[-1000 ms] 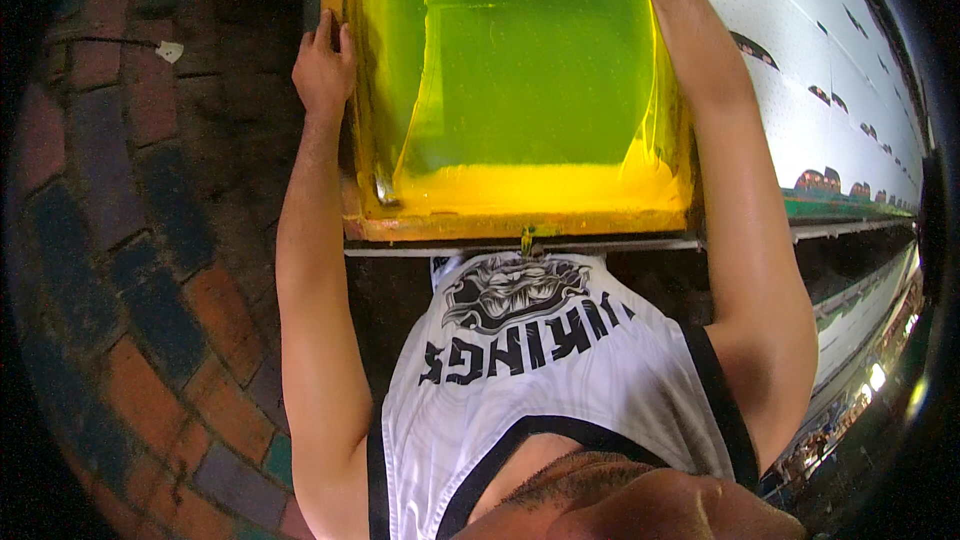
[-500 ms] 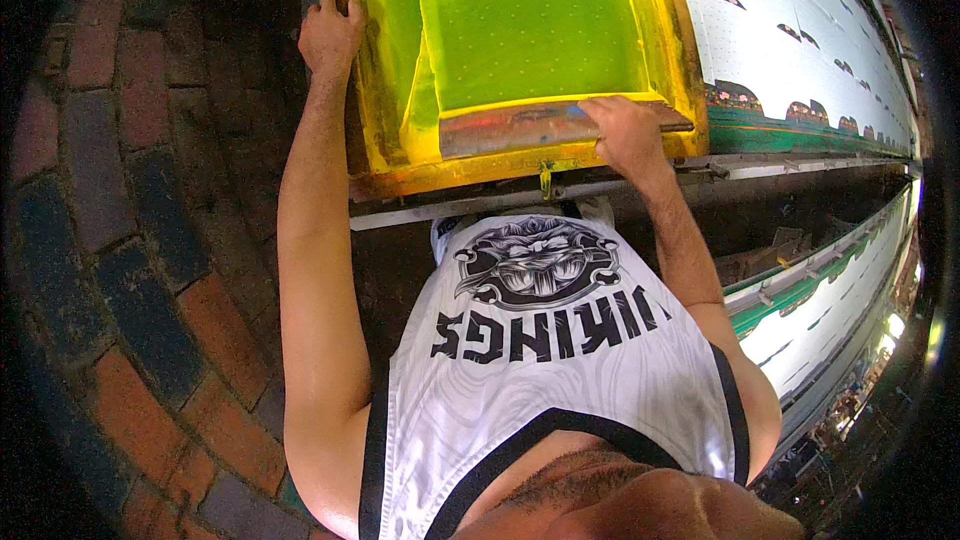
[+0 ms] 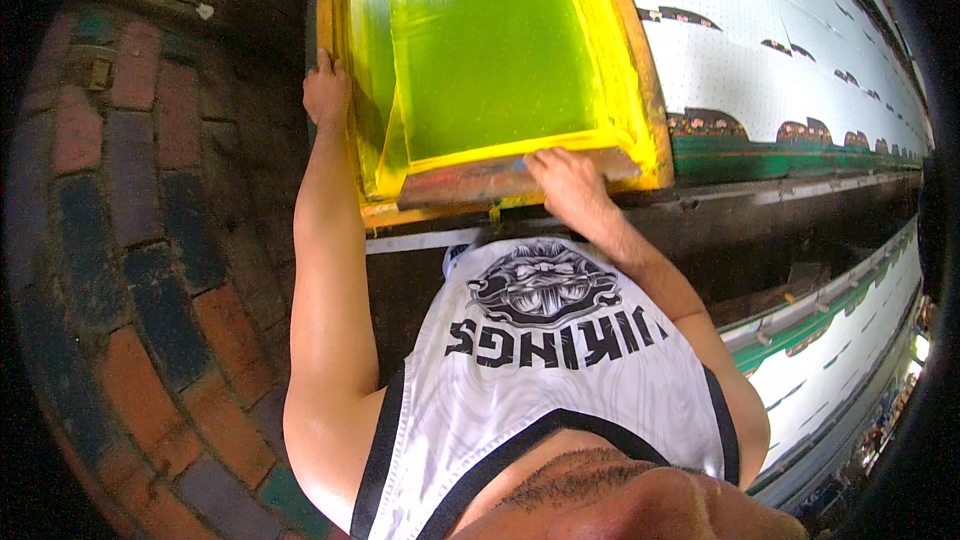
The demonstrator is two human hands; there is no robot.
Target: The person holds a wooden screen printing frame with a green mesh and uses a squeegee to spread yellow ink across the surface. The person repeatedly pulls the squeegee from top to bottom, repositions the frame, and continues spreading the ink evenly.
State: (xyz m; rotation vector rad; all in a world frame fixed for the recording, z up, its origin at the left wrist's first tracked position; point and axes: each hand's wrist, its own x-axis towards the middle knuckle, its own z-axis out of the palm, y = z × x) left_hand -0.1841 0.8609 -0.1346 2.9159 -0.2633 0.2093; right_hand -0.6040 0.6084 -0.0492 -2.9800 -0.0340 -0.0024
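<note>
Since the earliest frame, the right hand (image 3: 578, 190) has been brought from the far end of the yellow-stained frame (image 3: 641, 65) to its near end, where the brown blade (image 3: 450, 186) is pinched by its fingers, the thumb being hidden; a pass toward the near side thus seems to have been all but completed. Farther up, the frame's left edge is touched by the left hand (image 3: 327, 95), though whether its fingers are clamped cannot be told. Beyond the blade, the yellow-green panel (image 3: 490, 55) is framed, with white sheeting (image 3: 730, 65) spread over the table (image 3: 760, 161) to the right.
</note>
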